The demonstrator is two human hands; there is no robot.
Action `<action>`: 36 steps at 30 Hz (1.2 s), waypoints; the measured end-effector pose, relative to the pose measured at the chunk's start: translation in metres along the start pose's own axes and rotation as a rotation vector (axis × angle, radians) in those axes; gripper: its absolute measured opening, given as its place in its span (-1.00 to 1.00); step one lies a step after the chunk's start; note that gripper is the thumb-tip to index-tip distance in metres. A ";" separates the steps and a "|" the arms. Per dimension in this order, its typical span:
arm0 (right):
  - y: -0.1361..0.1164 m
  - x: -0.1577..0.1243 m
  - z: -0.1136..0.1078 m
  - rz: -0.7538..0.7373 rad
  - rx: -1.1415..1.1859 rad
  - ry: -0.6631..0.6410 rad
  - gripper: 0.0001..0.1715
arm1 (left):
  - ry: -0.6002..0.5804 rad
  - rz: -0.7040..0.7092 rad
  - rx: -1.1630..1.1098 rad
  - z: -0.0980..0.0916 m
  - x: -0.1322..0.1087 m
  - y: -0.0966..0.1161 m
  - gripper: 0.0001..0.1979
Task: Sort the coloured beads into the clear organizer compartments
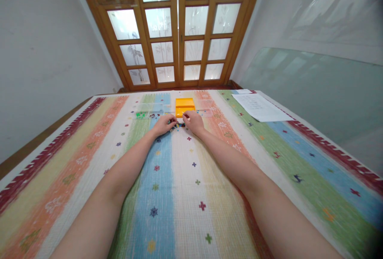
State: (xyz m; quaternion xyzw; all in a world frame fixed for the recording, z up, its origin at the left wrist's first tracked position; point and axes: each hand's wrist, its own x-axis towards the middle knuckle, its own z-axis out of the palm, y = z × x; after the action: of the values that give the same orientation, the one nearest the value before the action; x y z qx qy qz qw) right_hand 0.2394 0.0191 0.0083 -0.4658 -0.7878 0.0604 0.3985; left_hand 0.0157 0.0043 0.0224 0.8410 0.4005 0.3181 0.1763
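Observation:
A small pile of tiny mixed-colour pieces [181, 125] lies on the cloth between my two hands. My left hand [163, 124] rests at the pile's left side, its fingers curled together at the tips. On the other side my right hand [194, 122] is held at the front edge of a yellow-orange plastic box [184, 102], thumb and forefinger pinched. Whatever either hand holds is too small to make out. Behind my left hand sits a clear plastic case [143, 109] with green pieces [140, 115] and dark red-brown pieces [154, 115] in separate sections.
Right of the yellow box, a clear lid or tray [206, 108] has a few small pieces in it. Printed white paper [259, 106] lies at the far right. A striped, patterned cloth [191, 195] covers the table. Beyond stand wood-framed glass doors [176, 44].

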 end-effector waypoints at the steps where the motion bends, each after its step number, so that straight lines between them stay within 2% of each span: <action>1: 0.000 0.000 0.000 -0.004 0.001 -0.006 -0.84 | 0.042 -0.034 -0.018 0.000 0.000 -0.001 -0.88; 9: -0.007 -0.002 -0.005 -0.016 0.003 -0.038 -0.84 | 0.348 -0.261 -0.098 -0.002 0.001 -0.020 -0.87; 18: -0.011 -0.001 -0.008 0.002 0.003 -0.077 -0.85 | 0.485 -0.471 -0.265 -0.004 0.003 -0.034 -0.79; 23: -0.013 -0.002 -0.010 0.003 0.006 -0.082 -0.85 | 0.494 -0.538 -0.371 -0.004 0.003 -0.036 -0.67; 28: -0.014 -0.002 -0.010 0.006 0.006 -0.091 -0.86 | 0.467 -0.516 -0.375 -0.001 0.004 -0.041 -0.61; 36: -0.015 -0.002 -0.011 -0.014 0.006 -0.091 -0.84 | 0.394 -0.420 -0.203 0.002 0.003 -0.043 -0.54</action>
State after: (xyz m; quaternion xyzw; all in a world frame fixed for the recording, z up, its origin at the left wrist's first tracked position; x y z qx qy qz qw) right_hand 0.2373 0.0060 0.0214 -0.4560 -0.8081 0.0811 0.3641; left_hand -0.0051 0.0334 -0.0018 0.6398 0.5583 0.4702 0.2404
